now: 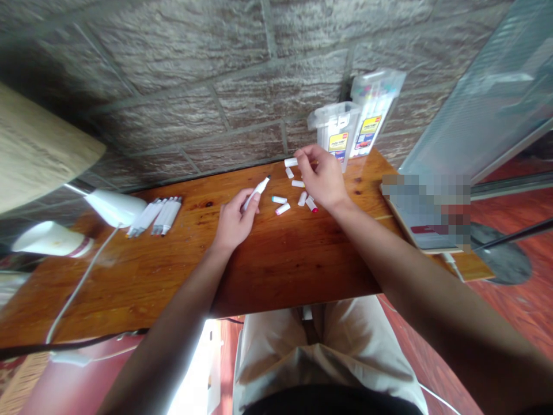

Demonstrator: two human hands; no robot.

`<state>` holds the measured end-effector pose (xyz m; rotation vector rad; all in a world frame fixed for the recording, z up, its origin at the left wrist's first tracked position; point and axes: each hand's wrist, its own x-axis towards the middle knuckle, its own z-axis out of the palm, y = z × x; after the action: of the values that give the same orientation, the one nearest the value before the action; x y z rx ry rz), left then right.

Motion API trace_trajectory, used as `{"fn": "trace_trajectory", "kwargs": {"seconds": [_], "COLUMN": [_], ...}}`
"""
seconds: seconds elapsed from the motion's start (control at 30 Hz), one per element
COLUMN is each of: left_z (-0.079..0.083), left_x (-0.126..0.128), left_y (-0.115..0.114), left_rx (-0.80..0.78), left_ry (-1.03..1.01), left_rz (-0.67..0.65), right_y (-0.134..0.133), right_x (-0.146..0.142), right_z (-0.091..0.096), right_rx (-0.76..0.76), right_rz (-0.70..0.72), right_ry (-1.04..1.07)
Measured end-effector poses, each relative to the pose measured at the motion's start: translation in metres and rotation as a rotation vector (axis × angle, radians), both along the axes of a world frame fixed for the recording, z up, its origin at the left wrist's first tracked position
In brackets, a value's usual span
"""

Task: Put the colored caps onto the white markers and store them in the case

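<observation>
My left hand (235, 219) is closed round a white marker (258, 190) whose dark tip is bare and points up and away. My right hand (320, 176) hovers over a scatter of loose white marker caps (281, 204) on the wooden table (276, 265), fingers pinched on a white cap (291, 162) at the far side. A row of several capped white markers (158, 216) lies to the left of my left hand.
Two clear plastic marker boxes (358, 124) stand against the stone wall at the table's back. A white lamp (114, 207) and its cable sit at the left, a white bowl-like object (52, 239) beyond. A tablet or book (425, 213) lies at the right edge.
</observation>
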<state>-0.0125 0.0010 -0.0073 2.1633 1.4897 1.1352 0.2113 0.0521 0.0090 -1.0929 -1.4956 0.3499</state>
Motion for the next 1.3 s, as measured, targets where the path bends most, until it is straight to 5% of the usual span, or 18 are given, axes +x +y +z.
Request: {"fn": "trace_trajectory", "kwargs": {"seconds": [1.3], "left_z": [0.0010], "left_x": [0.0010], "left_y": [-0.0024], "left_rx": [-0.058], "left_ry": [0.029], "left_rz": [-0.033], "right_y": [-0.0029], "right_x": [-0.0024], "right_z": [0.0002], "right_rx": [-0.040], "right_rz": [0.137], "right_ry": [-0.013]}}
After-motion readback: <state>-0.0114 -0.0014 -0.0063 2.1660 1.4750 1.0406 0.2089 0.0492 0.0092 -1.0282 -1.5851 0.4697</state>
